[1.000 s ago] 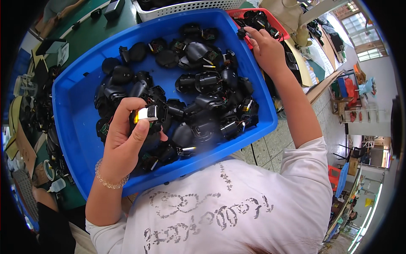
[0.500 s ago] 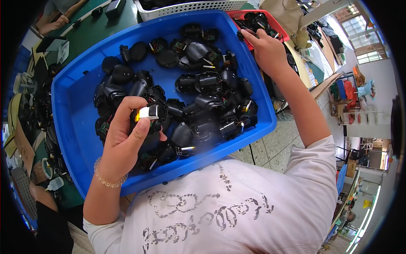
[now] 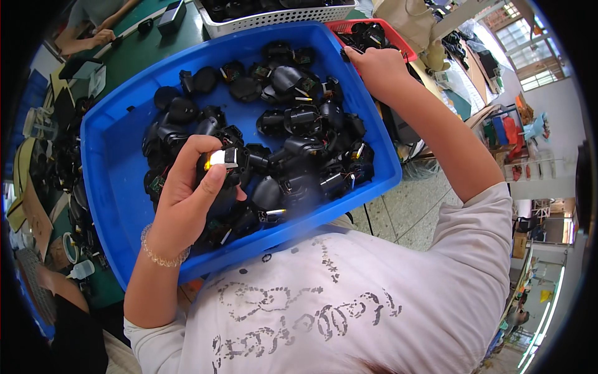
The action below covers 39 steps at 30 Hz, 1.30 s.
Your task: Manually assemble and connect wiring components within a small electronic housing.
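Observation:
My left hand [image 3: 190, 181] is closed around a black plastic housing [image 3: 240, 163] with a white battery cell [image 3: 223, 158] and yellow tape, held above the near left part of a large blue tub [image 3: 118, 249]. Many similar black housings [image 3: 305, 119] lie jumbled in the tub, some with wires and green circuit boards showing. At the tub's far right corner, my right hand [image 3: 381, 70] has its fingers drawn together beside a red basket [image 3: 406, 45]. A small dark piece shows at its fingertips, too little visible to name.
Behind the tub stands a white perforated basket [image 3: 274, 22] of black parts. Another person's hand [image 3: 99, 40] rests on the green table [image 3: 134, 62] at the far left. Black parts and a small clear bottle [image 3: 81, 269] lie along the left side.
My right hand has shifted left from the red basket toward the tub's far corner. My left hand keeps its hold on the housing. The whole view has shifted slightly.

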Each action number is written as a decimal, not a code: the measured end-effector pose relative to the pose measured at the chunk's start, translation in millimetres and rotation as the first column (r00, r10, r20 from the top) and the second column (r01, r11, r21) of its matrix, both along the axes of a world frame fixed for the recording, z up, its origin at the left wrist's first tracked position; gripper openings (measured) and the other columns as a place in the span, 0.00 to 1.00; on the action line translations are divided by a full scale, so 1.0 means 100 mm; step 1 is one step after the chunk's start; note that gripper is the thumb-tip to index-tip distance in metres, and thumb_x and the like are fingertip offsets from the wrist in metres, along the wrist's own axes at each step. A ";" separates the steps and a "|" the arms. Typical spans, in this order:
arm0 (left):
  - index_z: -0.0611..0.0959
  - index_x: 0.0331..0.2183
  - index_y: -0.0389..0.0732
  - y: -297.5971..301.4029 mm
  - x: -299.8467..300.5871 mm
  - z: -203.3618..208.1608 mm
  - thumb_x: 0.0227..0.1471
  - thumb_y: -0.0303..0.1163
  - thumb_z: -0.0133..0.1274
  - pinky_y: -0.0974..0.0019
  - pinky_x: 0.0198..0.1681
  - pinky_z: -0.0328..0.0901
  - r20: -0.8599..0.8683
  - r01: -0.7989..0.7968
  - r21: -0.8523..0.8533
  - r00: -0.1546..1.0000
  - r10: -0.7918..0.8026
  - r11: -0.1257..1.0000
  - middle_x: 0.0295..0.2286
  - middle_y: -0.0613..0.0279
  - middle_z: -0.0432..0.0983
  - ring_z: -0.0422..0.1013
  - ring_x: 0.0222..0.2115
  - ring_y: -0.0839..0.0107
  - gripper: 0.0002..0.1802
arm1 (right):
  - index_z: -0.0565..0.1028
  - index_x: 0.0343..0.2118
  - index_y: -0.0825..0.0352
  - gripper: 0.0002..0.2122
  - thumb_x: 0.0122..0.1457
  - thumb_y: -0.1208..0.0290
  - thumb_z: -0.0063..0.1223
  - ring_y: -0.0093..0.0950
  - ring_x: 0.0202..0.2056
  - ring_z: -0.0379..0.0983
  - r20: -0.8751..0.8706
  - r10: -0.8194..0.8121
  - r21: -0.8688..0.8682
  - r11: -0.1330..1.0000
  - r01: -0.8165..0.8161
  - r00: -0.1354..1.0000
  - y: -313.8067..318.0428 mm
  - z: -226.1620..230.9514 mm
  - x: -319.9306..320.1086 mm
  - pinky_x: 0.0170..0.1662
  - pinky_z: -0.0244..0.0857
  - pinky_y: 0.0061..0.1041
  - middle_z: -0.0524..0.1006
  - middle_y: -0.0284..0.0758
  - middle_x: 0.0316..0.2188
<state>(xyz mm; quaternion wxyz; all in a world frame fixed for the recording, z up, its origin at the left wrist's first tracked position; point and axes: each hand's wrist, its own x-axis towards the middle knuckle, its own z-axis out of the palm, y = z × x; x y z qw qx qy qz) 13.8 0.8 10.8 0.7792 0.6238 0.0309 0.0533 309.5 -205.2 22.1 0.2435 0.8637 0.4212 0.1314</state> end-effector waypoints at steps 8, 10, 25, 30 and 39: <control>0.68 0.38 0.38 -0.03 -0.01 0.03 0.56 0.29 0.45 0.74 0.33 0.64 0.065 -0.032 0.002 0.997 0.031 0.999 0.29 0.65 0.66 0.67 0.27 0.79 0.08 | 0.57 0.57 0.40 0.29 0.51 0.72 0.44 0.42 0.31 0.73 -0.143 -0.011 0.260 0.965 0.049 0.990 -0.19 0.04 0.05 0.32 0.65 0.39 0.75 0.43 0.30; 0.68 0.38 0.38 0.02 -0.04 0.02 0.56 0.28 0.44 0.72 0.33 0.65 0.062 -0.040 0.008 0.997 0.040 0.999 0.29 0.64 0.67 0.68 0.27 0.77 0.08 | 0.57 0.57 0.51 0.27 0.52 0.68 0.46 0.46 0.33 0.72 -0.155 -0.138 0.333 0.925 0.183 0.978 -0.27 0.12 0.05 0.33 0.64 0.43 0.74 0.46 0.31; 0.66 0.36 0.41 0.12 -0.04 -0.01 0.57 0.38 0.43 0.73 0.25 0.68 0.023 -0.032 -0.166 0.999 0.036 0.986 0.27 0.66 0.65 0.70 0.21 0.78 0.11 | 0.70 0.38 0.70 0.09 0.54 0.78 0.46 0.24 0.25 0.60 -0.500 0.784 0.849 0.527 0.031 0.367 0.95 0.27 -1.83 0.30 0.55 0.20 0.67 0.34 0.26; 0.66 0.35 0.40 0.13 0.03 -0.11 0.57 0.39 0.43 0.73 0.25 0.69 0.082 -0.045 -0.117 0.995 0.054 0.992 0.27 0.65 0.66 0.70 0.22 0.77 0.12 | 0.71 0.31 0.71 0.05 0.50 0.78 0.52 0.21 0.22 0.59 -0.516 0.740 0.842 0.531 0.095 0.431 0.99 0.17 -1.77 0.26 0.53 0.19 0.65 0.31 0.21; 0.70 0.36 0.40 0.11 -0.01 0.01 0.54 0.36 0.48 0.76 0.25 0.67 -0.072 -0.105 0.085 0.991 0.112 0.991 0.29 0.67 0.67 0.68 0.25 0.83 0.10 | 0.72 0.28 0.70 0.04 0.47 0.83 0.50 0.29 0.24 0.66 -0.438 0.788 0.871 0.491 -0.012 0.433 0.98 0.08 -1.69 0.28 0.59 0.23 0.69 0.37 0.21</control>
